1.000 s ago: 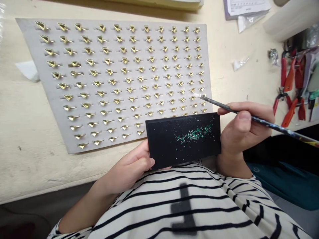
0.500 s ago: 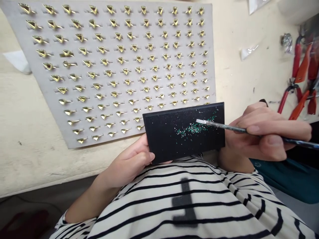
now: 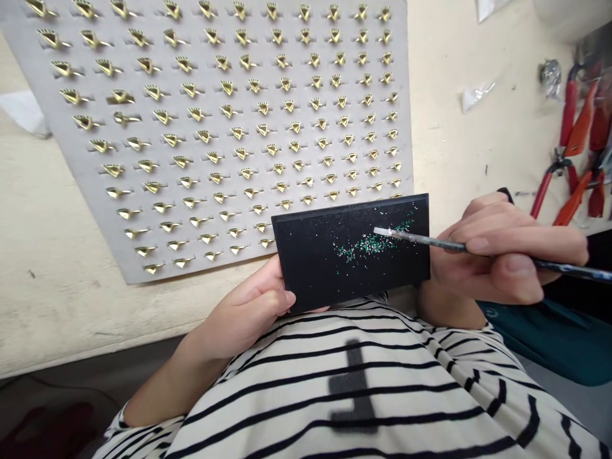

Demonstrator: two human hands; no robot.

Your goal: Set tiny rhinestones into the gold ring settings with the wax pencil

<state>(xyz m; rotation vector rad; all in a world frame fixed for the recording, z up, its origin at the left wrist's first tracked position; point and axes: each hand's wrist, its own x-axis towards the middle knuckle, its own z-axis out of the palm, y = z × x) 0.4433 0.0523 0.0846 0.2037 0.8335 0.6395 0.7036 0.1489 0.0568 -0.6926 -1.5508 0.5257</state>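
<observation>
Tiny green-white specks (image 3: 367, 246) now lie by the slim white-tipped stick (image 3: 433, 241) gripped in the right hand (image 3: 514, 245). The left hand (image 3: 243, 312) pinches their flat black tray (image 3: 308, 271).

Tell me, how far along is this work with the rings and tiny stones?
Looks done: the gold-colored rings stand in rows in the gray pad. In hand: the left hand holds the black tray; the right hand holds a white-tipped stick at the stones. Apparently left: many loose stones on the tray. Whether any ring needs one, I can't tell.
</observation>
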